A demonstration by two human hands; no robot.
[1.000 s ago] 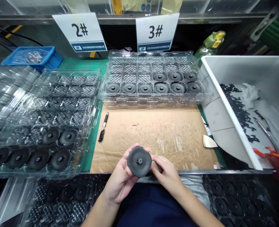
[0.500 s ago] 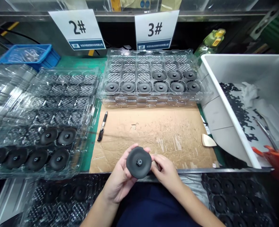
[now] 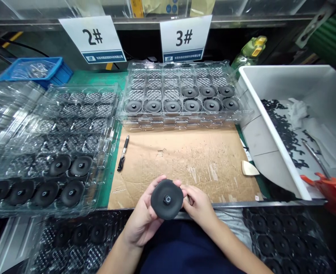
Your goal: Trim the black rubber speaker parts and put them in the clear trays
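Note:
A round black plastic disc (image 3: 166, 205) with a small raised hub in its middle is gripped by its edges in my left hand (image 3: 145, 219), its hub side facing up towards me. My right hand (image 3: 198, 205) is closed at the disc's right rim, thumb and fingers pinched together. A small dark bit shows between those fingers, too hidden to name. Both hands are over the front edge of a cardboard sheet (image 3: 179, 160). Similar discs sit in a clear plastic tray (image 3: 156, 118) behind the sheet and in another clear tray (image 3: 99, 152) at the left.
A black pen (image 3: 123, 152) and a cream wedge-shaped piece (image 3: 249, 168) lie on the cardboard. To the right stands a white bin (image 3: 282, 144) with black scraps and orange-handled pliers (image 3: 327, 186). A blue basket (image 3: 54, 74) is at back left. More trays of discs (image 3: 282, 243) are below the table edge.
The disc has tilted a little more towards me and dropped slightly in my left hand. My right hand stays pinched at its rim. The whole view has shifted slightly.

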